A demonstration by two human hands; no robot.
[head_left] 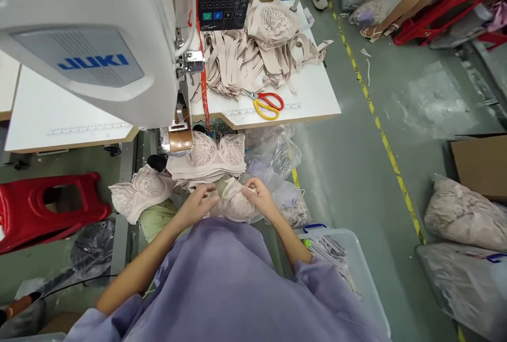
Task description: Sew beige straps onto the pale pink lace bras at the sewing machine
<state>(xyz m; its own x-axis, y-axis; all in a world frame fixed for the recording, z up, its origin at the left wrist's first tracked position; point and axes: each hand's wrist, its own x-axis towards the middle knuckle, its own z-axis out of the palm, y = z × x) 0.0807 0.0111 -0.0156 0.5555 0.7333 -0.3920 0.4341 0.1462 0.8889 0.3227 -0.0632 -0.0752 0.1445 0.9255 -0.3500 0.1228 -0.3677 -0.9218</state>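
A beige lace bra lies in my lap, its moulded cup turned up. My right hand pinches the cup's upper edge. At the other side my left hand has its fingers bent together on the bra's fabric, partly hidden. Just beyond, a stack of matching bras rests beneath the sewing machine's arm end. Another lace bra hangs over my knee on the left.
The white JUKI sewing machine looms at upper left. On the white table lie scissors and a heap of beige straps. A plastic bin stands at my right, a red stool at left.
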